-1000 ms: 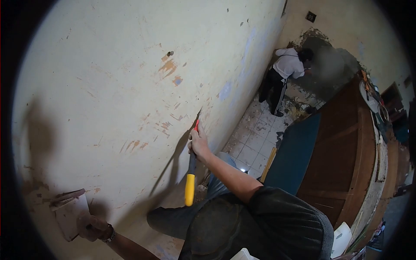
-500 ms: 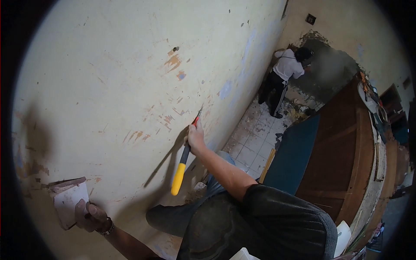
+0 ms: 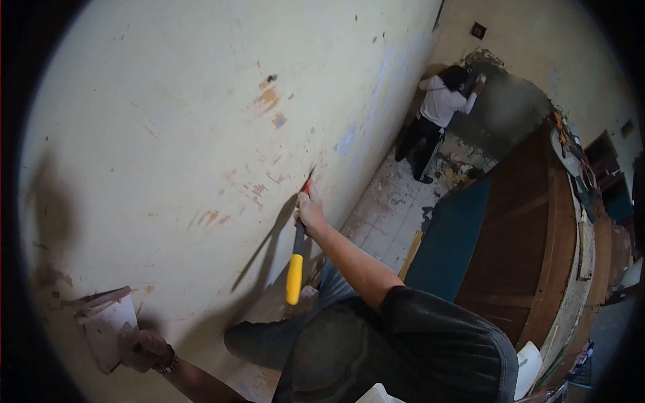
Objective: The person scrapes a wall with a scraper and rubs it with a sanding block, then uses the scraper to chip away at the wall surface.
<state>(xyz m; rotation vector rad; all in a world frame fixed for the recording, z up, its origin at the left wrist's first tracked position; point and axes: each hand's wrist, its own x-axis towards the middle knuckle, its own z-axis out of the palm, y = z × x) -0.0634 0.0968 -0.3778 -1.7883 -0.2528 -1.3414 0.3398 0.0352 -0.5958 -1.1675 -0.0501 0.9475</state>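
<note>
My right hand (image 3: pixel 310 213) is wrapped round a long tool (image 3: pixel 294 279) with a yellow and dark handle and a red part near its thin tip. The tip meets the scraped, cream-painted wall (image 3: pixel 195 121), among orange-brown scratches. At the lower left, my left hand (image 3: pixel 144 348) grips a flat whitish piece (image 3: pixel 111 329) with a reddish-brown top edge, held close to the wall. A bracelet circles my left wrist.
A person in a white top (image 3: pixel 440 104) stands at the far wall by a dark grey patch (image 3: pixel 504 101). Debris lies on the tiled floor (image 3: pixel 386 215). A large brown and teal wooden panel (image 3: pixel 510 248) leans at the right.
The tool's yellow end has swung right, and my right hand has shifted slightly right. My left hand and its piece are slightly lower. The other person's arm is raised higher against the patch.
</note>
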